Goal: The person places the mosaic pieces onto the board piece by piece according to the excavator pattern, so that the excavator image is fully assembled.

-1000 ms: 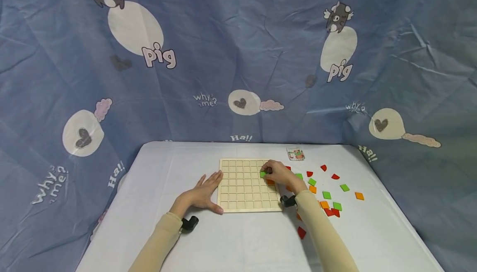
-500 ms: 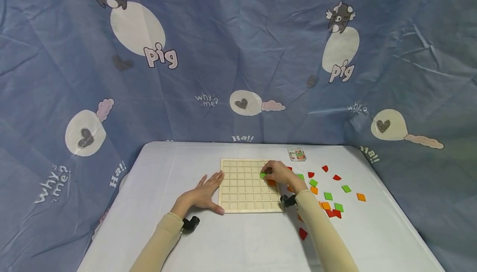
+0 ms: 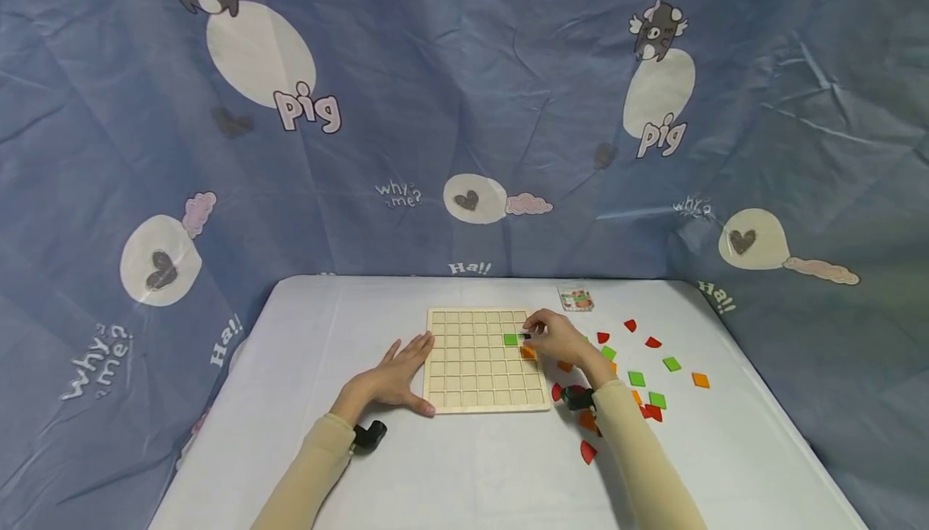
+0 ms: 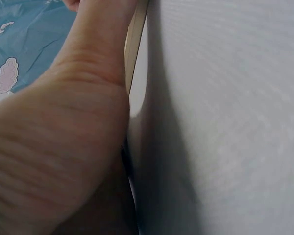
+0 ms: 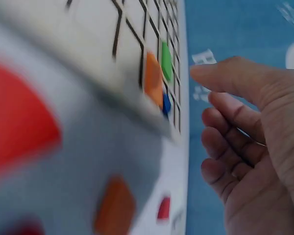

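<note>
A pale wooden grid board (image 3: 479,377) lies on the table, with a green square tile (image 3: 511,340) and an orange tile (image 3: 527,352) in cells near its right edge. Beside the orange tile, the right wrist view shows a small blue piece (image 5: 166,104). My left hand (image 3: 395,377) lies with fingers spread, fingertips and thumb at the board's left edge. Over the board's right edge is my right hand (image 3: 562,338), apart from the green tile. Its fingers (image 5: 220,120) are loosely bent, and nothing shows between them and the thumb.
Right of the board lie scattered loose pieces: green squares (image 3: 671,364), orange squares (image 3: 700,381) and red rounded wedges (image 3: 588,452). A small picture card (image 3: 576,298) lies at the back right of the white table (image 3: 363,490). A blue printed cloth (image 3: 406,110) hangs behind.
My right hand has let go of the green tile and moved a little to the right. The tile stays on the board. The left hand keeps its place.
</note>
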The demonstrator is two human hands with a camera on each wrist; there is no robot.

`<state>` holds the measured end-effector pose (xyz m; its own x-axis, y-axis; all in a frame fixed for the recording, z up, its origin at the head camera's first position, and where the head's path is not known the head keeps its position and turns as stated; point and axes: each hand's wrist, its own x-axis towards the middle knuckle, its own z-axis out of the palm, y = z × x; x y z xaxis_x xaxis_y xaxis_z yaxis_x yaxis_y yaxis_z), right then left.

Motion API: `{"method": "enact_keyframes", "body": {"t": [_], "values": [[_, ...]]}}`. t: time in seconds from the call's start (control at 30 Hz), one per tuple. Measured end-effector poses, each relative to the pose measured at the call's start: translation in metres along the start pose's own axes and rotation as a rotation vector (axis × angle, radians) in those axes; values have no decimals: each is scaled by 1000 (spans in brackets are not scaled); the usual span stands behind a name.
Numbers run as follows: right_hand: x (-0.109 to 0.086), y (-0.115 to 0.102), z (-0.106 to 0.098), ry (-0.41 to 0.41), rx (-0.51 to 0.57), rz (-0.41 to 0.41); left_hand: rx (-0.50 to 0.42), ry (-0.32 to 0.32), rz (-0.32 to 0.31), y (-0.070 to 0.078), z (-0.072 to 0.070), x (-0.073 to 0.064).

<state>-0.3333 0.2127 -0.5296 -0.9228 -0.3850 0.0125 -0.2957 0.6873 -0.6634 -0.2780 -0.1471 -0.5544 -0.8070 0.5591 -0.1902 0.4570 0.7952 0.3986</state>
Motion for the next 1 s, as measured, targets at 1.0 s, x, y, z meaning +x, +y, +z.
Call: {"method": "enact_keyframes", "body": {"t": [1.0], "values": [[-71, 81, -57, 84, -132, 402, -9, 11, 27, -4, 1, -1]]}}
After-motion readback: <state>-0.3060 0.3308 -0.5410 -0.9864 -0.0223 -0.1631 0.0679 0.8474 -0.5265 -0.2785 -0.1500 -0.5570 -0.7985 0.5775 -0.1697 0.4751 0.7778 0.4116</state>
